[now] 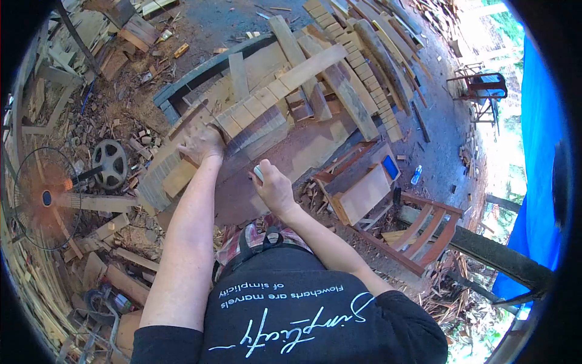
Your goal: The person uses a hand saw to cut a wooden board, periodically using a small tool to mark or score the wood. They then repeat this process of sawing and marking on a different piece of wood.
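Note:
My left hand (203, 144) reaches forward onto the workbench, its fingers spread over wood at the near end of a row of pale wooden blocks (267, 97). A thin dark wooden strip (189, 119) lies just beyond those fingers. What is under the palm is hidden. My right hand (276, 189) is closed around a small pale, whitish-green object (259, 173) above the bench's near side. Its kind is too small to make out. Another row of grooved grey-brown blocks (156, 179) lies left of my left forearm.
Long planks (345, 91) are stacked across the bench's far right. A wooden drawer-like box (364, 194) and a slatted chair frame (427, 233) stand at right. A fan (47, 197) and a spoked wheel (110, 165) are at left. Scraps cover the floor; a plastic bottle (416, 175) lies at right.

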Available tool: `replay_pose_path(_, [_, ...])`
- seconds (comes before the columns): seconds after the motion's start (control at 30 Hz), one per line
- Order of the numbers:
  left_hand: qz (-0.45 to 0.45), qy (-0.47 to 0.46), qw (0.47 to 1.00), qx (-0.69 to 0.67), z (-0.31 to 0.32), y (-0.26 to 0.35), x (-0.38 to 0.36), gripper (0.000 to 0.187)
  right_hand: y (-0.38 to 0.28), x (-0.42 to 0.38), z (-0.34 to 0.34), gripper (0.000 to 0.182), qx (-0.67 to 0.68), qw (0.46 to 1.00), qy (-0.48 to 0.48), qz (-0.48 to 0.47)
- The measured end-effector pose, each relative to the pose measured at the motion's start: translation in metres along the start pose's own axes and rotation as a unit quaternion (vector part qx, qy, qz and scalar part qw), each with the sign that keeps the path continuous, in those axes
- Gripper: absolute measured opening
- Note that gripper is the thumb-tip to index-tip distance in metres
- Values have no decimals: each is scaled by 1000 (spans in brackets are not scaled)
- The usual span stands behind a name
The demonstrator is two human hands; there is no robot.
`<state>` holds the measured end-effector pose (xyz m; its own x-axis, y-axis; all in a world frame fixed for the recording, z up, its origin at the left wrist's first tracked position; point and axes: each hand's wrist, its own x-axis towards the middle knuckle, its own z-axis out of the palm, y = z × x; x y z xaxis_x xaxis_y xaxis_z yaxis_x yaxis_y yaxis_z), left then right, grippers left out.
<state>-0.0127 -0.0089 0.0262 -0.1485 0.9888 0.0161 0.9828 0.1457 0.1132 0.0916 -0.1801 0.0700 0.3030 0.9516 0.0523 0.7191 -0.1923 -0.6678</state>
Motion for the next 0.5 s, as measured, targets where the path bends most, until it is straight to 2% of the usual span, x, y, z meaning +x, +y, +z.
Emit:
replay_pose_path(0.17, [-12,-28,999,12,0,2,1,32,4,-32,-25,22,9,999,-18,-30])
replay_pose_path(0.23, [-9,-47,999,2,-14,5,0,33,-2,-34,-33,22,-22,998,-51,-1])
replay_pose_path(0.37, [-10,-30,999,8,6,0,3,33,9,-28,-19,21,-21,998,-67,-2])
replay_pose_path(0.43, [-9,-1,1000,-4,10,0,2,34,8,-24,-11,20,21,999,-42,15])
replay_pose_path(0.5, [-15,-24,1000,3,7,0,1,34,3,-29,-15,20,30,998,-41,30])
